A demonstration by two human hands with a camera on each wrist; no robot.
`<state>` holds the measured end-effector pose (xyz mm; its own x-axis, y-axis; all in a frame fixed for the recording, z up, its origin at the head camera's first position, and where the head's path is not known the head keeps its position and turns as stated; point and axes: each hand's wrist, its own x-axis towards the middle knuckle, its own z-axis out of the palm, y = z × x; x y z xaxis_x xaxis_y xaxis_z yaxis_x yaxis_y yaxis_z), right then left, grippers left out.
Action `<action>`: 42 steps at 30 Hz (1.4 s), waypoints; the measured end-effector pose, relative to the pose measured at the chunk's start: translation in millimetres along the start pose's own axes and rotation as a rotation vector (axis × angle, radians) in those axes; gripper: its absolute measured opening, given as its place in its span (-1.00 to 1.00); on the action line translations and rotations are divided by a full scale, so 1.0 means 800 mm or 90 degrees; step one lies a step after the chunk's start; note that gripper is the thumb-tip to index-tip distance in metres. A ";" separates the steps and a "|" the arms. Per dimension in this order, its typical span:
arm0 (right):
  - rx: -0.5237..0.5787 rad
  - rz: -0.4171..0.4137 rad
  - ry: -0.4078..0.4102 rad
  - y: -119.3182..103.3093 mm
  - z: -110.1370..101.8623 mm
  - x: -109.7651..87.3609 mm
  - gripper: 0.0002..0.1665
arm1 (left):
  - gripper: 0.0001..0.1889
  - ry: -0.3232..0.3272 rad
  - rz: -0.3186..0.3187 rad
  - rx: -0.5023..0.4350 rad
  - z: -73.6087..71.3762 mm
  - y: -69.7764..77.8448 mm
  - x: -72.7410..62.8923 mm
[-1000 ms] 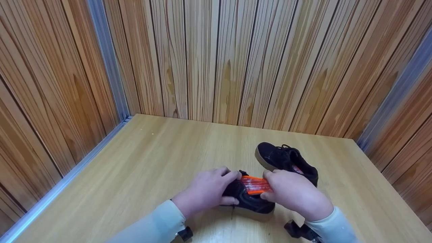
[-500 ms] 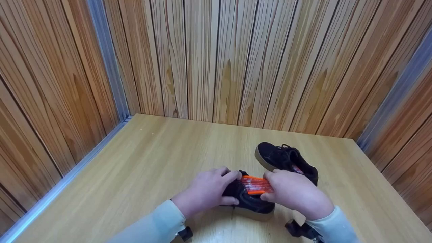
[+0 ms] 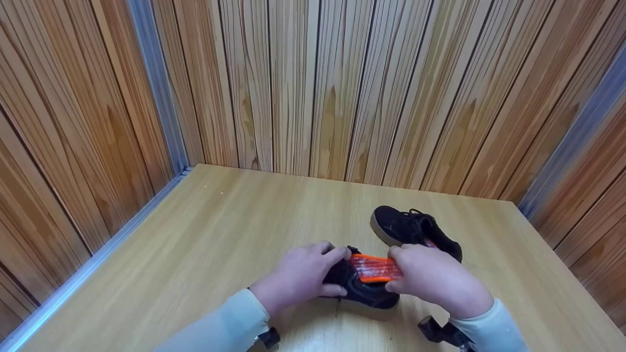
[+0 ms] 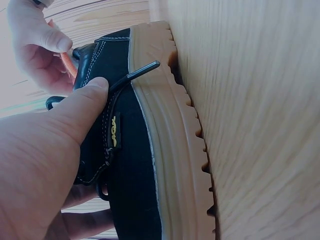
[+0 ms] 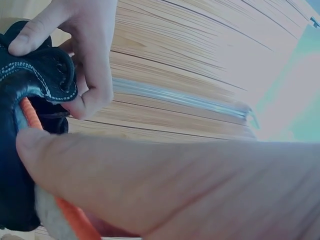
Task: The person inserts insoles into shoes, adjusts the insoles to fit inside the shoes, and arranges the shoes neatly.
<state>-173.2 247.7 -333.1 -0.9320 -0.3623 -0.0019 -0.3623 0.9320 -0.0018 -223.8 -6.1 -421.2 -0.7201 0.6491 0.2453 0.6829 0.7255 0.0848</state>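
Note:
Toward the front of the table sits a black shoe [image 3: 371, 294] with a tan ridged sole [image 4: 175, 150], its toe to the left. My left hand [image 3: 305, 274] grips the shoe around its front, thumb on the near side and fingers over the far side. A red and white insole with an orange edge [image 3: 374, 269] sticks up out of the shoe's opening. My right hand [image 3: 430, 276] pinches the rear end of this insole, thumb on the near side. In the right wrist view, the insole's orange edge [image 5: 31, 114] runs down into the opening. The insole's front part is hidden inside the shoe.
A second black shoe [image 3: 396, 226] stands farther back to the right, partly behind my right hand, with something reddish inside it. Wood-panelled walls [image 3: 332, 88] close off the back and both sides of the table [image 3: 244, 215].
My right hand has moved slightly to the right with the insole's rear end, and a little more of the insole shows. The left hand and the shoe keep almost the same place.

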 end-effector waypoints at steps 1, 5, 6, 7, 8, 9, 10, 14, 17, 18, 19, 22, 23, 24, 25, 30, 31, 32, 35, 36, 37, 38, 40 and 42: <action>-0.001 -0.002 -0.001 0.000 0.000 0.000 -0.53 | -0.28 -0.001 0.000 0.001 0.000 0.000 0.000; 0.001 -0.008 -0.005 -0.002 0.001 0.001 -0.52 | -0.28 -0.005 0.001 -0.002 0.000 0.000 0.000; 0.002 -0.009 -0.006 -0.002 0.001 0.002 -0.52 | -0.28 -0.006 -0.001 -0.004 0.000 0.000 0.000; 0.005 -0.008 -0.009 -0.002 0.001 0.002 -0.51 | -0.28 -0.006 -0.002 -0.005 0.000 0.000 -0.001; 0.009 -0.008 -0.012 -0.002 0.001 0.003 -0.52 | -0.28 -0.007 -0.003 -0.006 -0.001 0.000 -0.001; 0.012 -0.007 -0.014 -0.002 0.002 0.003 -0.51 | -0.29 -0.007 -0.004 -0.006 0.000 0.000 -0.001; 0.014 -0.007 -0.016 -0.003 0.002 0.003 -0.51 | -0.29 -0.006 -0.005 -0.007 -0.001 0.000 -0.001; 0.018 -0.008 -0.013 -0.004 0.006 0.003 -0.49 | -0.28 0.003 -0.001 -0.001 0.000 0.001 -0.001; 0.016 -0.016 -0.001 -0.004 0.009 0.003 -0.51 | -0.27 0.013 0.006 0.004 0.001 0.001 -0.001; 0.016 -0.020 0.003 -0.004 0.010 0.003 -0.52 | -0.27 0.016 0.008 0.006 0.001 0.002 -0.001; 0.014 -0.022 0.005 -0.003 0.010 0.003 -0.52 | -0.27 0.017 0.009 0.007 0.001 0.002 -0.001; 0.013 -0.024 0.007 -0.003 0.010 0.005 -0.54 | -0.27 0.019 0.010 0.009 0.000 0.001 -0.002; 0.014 -0.023 0.007 -0.003 0.010 0.005 -0.55 | -0.27 0.019 0.010 0.009 0.000 0.001 -0.002; 0.012 -0.024 0.007 -0.003 0.010 0.005 -0.54 | -0.28 0.019 0.010 0.009 0.000 0.001 -0.002; 0.012 -0.024 0.006 -0.003 0.010 0.005 -0.54 | -0.28 0.018 0.010 0.009 0.001 0.000 -0.001; 0.009 -0.027 0.005 -0.003 0.010 0.005 -0.53 | -0.28 0.015 0.009 0.007 0.001 0.000 -0.001; 0.008 -0.026 0.005 -0.003 0.009 0.005 -0.54 | -0.28 0.015 0.009 0.007 0.001 0.000 -0.001; 0.007 -0.025 0.005 -0.003 0.009 0.005 -0.53 | -0.28 0.014 0.008 0.007 0.001 0.000 -0.001; 0.007 -0.021 0.001 -0.004 0.010 0.005 -0.52 | -0.27 0.013 0.007 0.004 0.000 0.000 -0.001; 0.007 -0.018 0.000 -0.004 0.010 0.005 -0.50 | -0.27 0.013 0.006 0.002 0.000 0.001 -0.001; 0.009 -0.015 -0.002 -0.005 0.011 0.004 -0.49 | -0.26 0.012 0.006 0.000 0.000 0.001 -0.002; 0.010 -0.012 -0.003 -0.005 0.011 0.004 -0.49 | -0.26 0.012 0.006 -0.002 0.000 0.001 -0.002; 0.009 -0.008 -0.003 -0.005 0.012 0.004 -0.48 | -0.26 0.012 0.005 -0.005 -0.001 0.002 -0.003; 0.007 -0.008 0.000 -0.006 0.012 0.003 -0.48 | -0.26 0.012 0.003 -0.005 -0.002 0.002 -0.003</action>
<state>-174.0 242.3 -342.4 -0.9276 -0.3735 -0.0019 -0.3735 0.9276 -0.0131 -220.8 -7.0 -420.1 -0.7145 0.6479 0.2638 0.6872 0.7208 0.0910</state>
